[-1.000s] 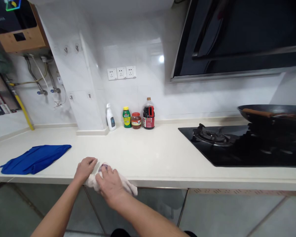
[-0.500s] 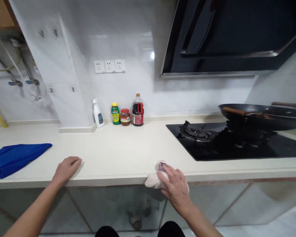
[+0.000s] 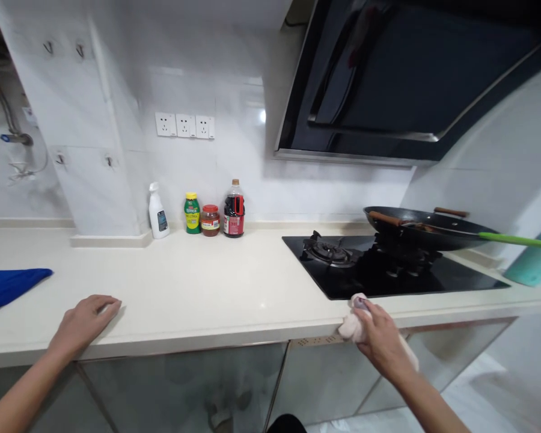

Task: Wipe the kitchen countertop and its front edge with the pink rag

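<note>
My right hand (image 3: 385, 343) is wrapped around a bunched, pale pinkish-white cloth (image 3: 352, 328), pressing it on the front edge of the white countertop (image 3: 234, 282) just before the gas stove. Part of the cloth hangs below the edge beside my wrist. My left hand (image 3: 83, 322) leans palm down near the counter's front edge at the left, its fingers loosely bent with a gap by the thumb and nothing in them. A blue cloth (image 3: 11, 285) lies to the left of it.
A spray bottle (image 3: 157, 213), a green bottle (image 3: 192, 213), a red-lidded jar (image 3: 210, 221) and a dark sauce bottle (image 3: 234, 211) line the wall. A wok (image 3: 433, 231) sits on the black stove (image 3: 342, 279) under a range hood (image 3: 388, 90). A teal container (image 3: 534, 261) stands far right.
My right hand has slid the cloth rightward along the counter edge to the stove's front. The view has swung right, bringing in the teal container. My left hand still rests on the counter.
</note>
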Demonstrator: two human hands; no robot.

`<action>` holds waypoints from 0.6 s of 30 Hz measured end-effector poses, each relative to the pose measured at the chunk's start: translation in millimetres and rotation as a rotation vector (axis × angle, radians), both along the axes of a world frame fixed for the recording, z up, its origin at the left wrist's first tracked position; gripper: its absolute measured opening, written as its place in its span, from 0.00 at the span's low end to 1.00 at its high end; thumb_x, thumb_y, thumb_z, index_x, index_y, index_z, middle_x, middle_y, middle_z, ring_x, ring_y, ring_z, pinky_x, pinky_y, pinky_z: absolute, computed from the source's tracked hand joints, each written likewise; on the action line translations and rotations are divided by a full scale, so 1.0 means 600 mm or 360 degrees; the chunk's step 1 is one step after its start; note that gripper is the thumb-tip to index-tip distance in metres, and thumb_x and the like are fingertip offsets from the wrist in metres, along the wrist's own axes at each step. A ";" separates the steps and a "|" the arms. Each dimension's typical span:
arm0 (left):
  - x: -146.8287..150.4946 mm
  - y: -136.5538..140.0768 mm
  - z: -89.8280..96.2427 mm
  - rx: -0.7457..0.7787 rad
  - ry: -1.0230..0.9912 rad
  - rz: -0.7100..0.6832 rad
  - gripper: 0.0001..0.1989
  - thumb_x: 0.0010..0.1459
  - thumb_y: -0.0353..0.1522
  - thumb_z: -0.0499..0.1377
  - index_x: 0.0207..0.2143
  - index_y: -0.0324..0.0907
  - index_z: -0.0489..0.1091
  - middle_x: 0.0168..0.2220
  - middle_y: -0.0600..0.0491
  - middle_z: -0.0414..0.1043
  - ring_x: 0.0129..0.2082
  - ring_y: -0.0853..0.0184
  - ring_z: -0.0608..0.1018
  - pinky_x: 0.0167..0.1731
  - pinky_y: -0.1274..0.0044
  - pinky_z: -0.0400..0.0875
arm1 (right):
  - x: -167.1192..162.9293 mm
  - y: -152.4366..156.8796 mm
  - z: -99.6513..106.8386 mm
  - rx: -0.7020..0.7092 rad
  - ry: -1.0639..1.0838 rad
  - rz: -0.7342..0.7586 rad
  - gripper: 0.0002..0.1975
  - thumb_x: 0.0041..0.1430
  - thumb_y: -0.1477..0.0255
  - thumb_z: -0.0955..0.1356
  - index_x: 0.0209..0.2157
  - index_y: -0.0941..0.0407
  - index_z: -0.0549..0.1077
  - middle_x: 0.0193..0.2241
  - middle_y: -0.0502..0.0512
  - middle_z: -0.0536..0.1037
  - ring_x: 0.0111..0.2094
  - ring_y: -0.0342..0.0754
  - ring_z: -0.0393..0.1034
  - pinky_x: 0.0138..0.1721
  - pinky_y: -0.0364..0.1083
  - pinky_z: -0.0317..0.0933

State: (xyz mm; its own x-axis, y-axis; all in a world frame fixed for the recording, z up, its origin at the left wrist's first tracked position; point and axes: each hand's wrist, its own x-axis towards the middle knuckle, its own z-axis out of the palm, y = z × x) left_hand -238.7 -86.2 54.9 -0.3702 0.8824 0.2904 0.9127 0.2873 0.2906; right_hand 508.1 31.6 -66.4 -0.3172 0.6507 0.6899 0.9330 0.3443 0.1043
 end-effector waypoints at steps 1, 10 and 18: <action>-0.004 0.002 -0.004 0.0005 0.0002 -0.0004 0.27 0.59 0.50 0.48 0.44 0.45 0.79 0.54 0.48 0.77 0.56 0.51 0.75 0.54 0.66 0.68 | -0.031 -0.009 0.006 -0.0010 -0.0010 0.0003 0.37 0.44 0.76 0.70 0.59 0.54 0.62 0.67 0.66 0.53 0.66 0.68 0.50 0.62 0.64 0.55; -0.020 0.008 -0.023 0.0045 0.0001 -0.0051 0.25 0.60 0.48 0.50 0.45 0.44 0.78 0.55 0.47 0.77 0.57 0.53 0.73 0.54 0.67 0.65 | -0.423 -0.129 0.065 -0.0299 0.0061 0.0407 0.36 0.42 0.79 0.72 0.56 0.55 0.68 0.67 0.68 0.57 0.65 0.70 0.50 0.64 0.69 0.47; 0.010 -0.009 -0.005 0.0040 0.0001 -0.0033 0.25 0.60 0.45 0.46 0.45 0.43 0.77 0.55 0.46 0.76 0.58 0.53 0.73 0.55 0.65 0.64 | -0.461 -0.083 0.163 -0.0921 0.1316 0.0984 0.34 0.45 0.72 0.64 0.57 0.54 0.59 0.49 0.59 0.75 0.46 0.55 0.73 0.45 0.51 0.71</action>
State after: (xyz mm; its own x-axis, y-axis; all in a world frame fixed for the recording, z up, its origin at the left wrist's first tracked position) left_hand -232.6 -91.9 51.9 -0.3515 0.8823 0.3130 0.9186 0.2606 0.2971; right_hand 231.4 -18.1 31.4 -0.2835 0.8265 0.4864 0.3022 0.5583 -0.7726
